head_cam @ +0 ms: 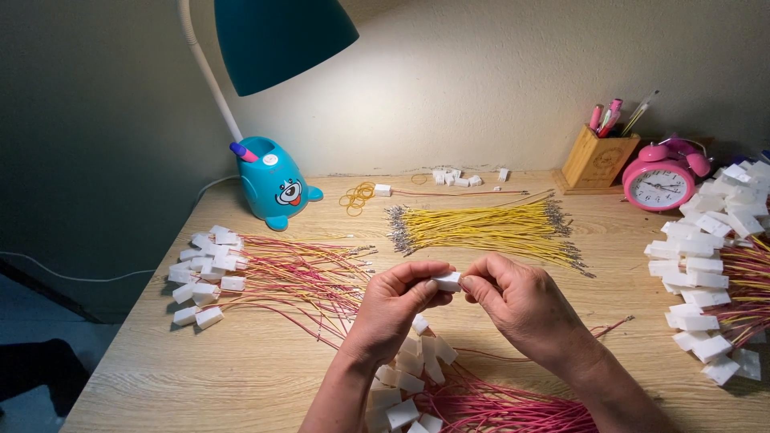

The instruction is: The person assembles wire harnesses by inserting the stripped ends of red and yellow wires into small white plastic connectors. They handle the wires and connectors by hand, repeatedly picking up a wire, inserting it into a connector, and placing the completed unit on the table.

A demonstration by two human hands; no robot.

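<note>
Left: lamp point(273, 186) behind wired plugs point(210, 273) on the bench point(200, 377).
Middle: loose wires point(489, 227) behind both hands.
Right: pen holder point(597, 159) left of clock point(662, 178).

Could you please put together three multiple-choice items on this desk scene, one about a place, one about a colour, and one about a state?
1. Where does the pink alarm clock stand?
A. beside the wooden pen holder
B. under the lamp
C. at the desk's near edge

2. What colour is the loose wire bundle at the middle of the desk?
A. blue
B. yellow
C. green

3. What is between the left hand and right hand?
A. nothing
B. a pen
C. a white connector

Answers: 1 A, the clock stands just right of the holder; 2 B, those wires are yellow; 3 C, both hands' fingertips pinch the small white block.
</note>
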